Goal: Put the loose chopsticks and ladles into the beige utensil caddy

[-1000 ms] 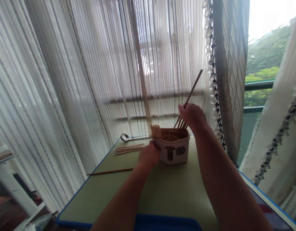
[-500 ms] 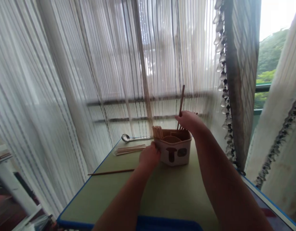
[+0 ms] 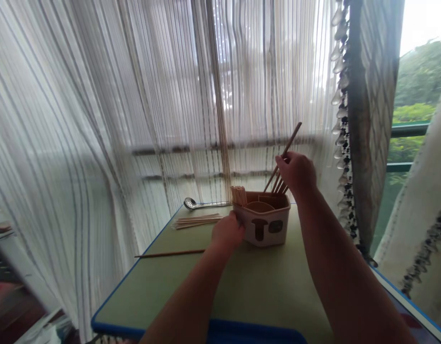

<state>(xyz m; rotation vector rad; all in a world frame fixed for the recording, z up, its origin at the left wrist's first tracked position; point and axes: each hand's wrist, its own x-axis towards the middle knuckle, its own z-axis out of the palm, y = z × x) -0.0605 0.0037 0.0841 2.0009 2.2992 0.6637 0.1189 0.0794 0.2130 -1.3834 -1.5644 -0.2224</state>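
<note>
A white utensil box (image 3: 265, 233) with brown compartments stands on the table. My left hand (image 3: 227, 231) is closed against its left side, fingertips partly hidden. Above the box's back right compartment, my right hand (image 3: 298, 173) pinches a brown chopstick (image 3: 293, 136), tilted with its top to the right and its lower end at the compartment. More chopsticks (image 3: 278, 185) stand under that hand, partly covered by it. A bundle of pale sticks (image 3: 239, 195) fills the left compartment. One dark chopstick (image 3: 166, 254) lies on the table, its right end behind my left arm.
Behind the box, a slotted metal spoon (image 3: 190, 204) lies near the far edge. A packet of pale thin sticks (image 3: 197, 220) is left of my left hand. Blue edging borders the green table (image 3: 270, 286). Sheer curtains (image 3: 177, 105) hang behind it.
The chopstick in my right hand went lower and nearly upright, then rose and tilted right again. My left hand stays at the box. The view has shifted slightly.
</note>
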